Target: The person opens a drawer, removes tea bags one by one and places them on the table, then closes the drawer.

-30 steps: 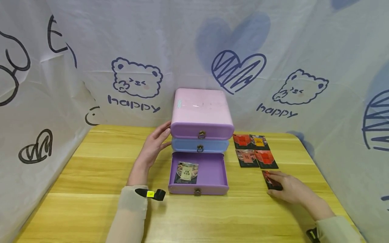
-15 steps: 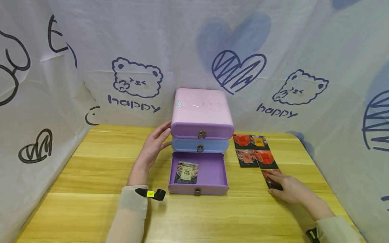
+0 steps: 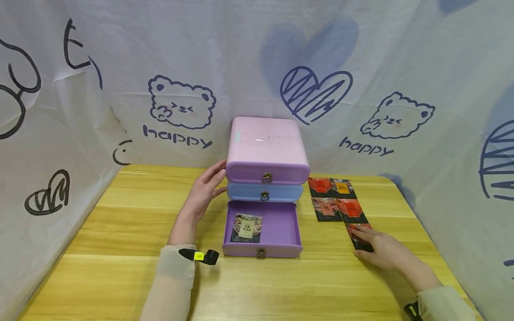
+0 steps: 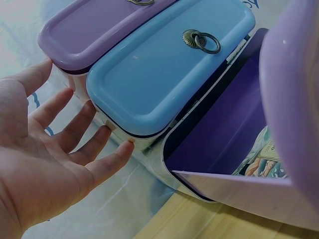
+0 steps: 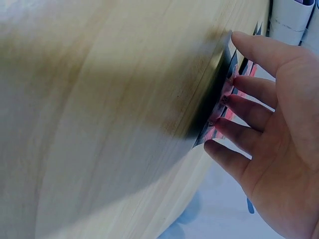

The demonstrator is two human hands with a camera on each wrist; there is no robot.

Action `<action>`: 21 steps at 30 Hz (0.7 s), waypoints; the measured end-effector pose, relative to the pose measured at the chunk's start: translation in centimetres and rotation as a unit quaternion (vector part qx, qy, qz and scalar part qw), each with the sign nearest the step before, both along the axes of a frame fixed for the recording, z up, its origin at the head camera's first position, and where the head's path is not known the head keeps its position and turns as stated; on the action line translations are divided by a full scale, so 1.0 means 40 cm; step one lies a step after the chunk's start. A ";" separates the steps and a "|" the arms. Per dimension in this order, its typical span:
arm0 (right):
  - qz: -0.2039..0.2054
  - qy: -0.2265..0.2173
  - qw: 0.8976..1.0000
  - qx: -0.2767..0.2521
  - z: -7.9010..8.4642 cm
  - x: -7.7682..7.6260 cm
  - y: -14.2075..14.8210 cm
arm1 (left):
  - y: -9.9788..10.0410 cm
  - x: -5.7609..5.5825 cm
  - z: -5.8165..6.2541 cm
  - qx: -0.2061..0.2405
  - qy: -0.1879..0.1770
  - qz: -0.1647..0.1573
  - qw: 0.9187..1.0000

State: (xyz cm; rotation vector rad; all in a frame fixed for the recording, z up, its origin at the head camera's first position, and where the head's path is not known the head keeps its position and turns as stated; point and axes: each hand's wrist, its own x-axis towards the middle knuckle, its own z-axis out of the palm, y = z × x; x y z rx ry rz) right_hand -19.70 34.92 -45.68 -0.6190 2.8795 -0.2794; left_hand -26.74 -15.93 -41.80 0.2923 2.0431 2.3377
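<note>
A small drawer cabinet (image 3: pixel 267 142) with a pink top stands in the middle of the table. Its bottom purple drawer (image 3: pixel 281 223) is pulled out, and a dark seasoning packet (image 3: pixel 246 228) with a pale green label lies inside at the left. My left hand (image 3: pixel 201 194) touches the cabinet's left side with spread fingers, as the left wrist view also shows. On the table to the right, my right hand (image 3: pixel 383 249) rests its fingers on a black and red packet (image 3: pixel 360 240), partly covering it. The right wrist view shows these fingertips (image 5: pixel 224 99) nearly straight against the packet.
Several more packets lie flat in two rows right of the cabinet, among them an orange-labelled packet (image 3: pixel 342 187) and a red packet (image 3: pixel 351 209). The blue middle drawer (image 3: pixel 249 191) is closed. A white printed cloth (image 3: pixel 249 58) hangs behind the wooden table (image 3: pixel 128 214).
My right hand has slid the packet slightly away from me, up against the red packet above it. The left hand and the cabinet have stayed still.
</note>
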 end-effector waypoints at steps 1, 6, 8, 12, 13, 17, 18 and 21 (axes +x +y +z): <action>-0.001 0.000 1.000 0.001 0.000 0.000 0.000 | 0.000 0.000 0.001 0.000 0.000 0.000 1.000; -0.002 0.001 1.000 0.004 0.000 0.000 0.000 | 0.001 0.000 0.001 -0.001 -0.001 0.000 1.000; -0.001 0.002 1.000 0.004 0.000 0.001 0.000 | 0.000 -0.001 0.001 -0.001 -0.001 0.000 1.000; -0.004 0.009 1.000 -0.002 0.000 0.002 -0.002 | -0.001 -0.003 -0.001 0.000 0.001 0.000 1.000; -0.006 0.012 1.000 -0.005 0.000 0.003 -0.002 | -0.001 -0.003 -0.001 0.000 0.001 0.000 1.000; -0.016 0.033 0.999 -0.017 0.001 0.007 -0.005 | -0.001 -0.005 -0.003 0.001 0.002 -0.001 1.000; -0.018 0.040 0.999 -0.018 0.002 0.007 -0.005 | -0.001 -0.006 -0.004 0.002 0.001 -0.001 1.000; -0.022 0.063 0.998 -0.022 0.005 0.010 -0.008 | -0.001 -0.007 -0.005 0.003 0.000 -0.001 1.000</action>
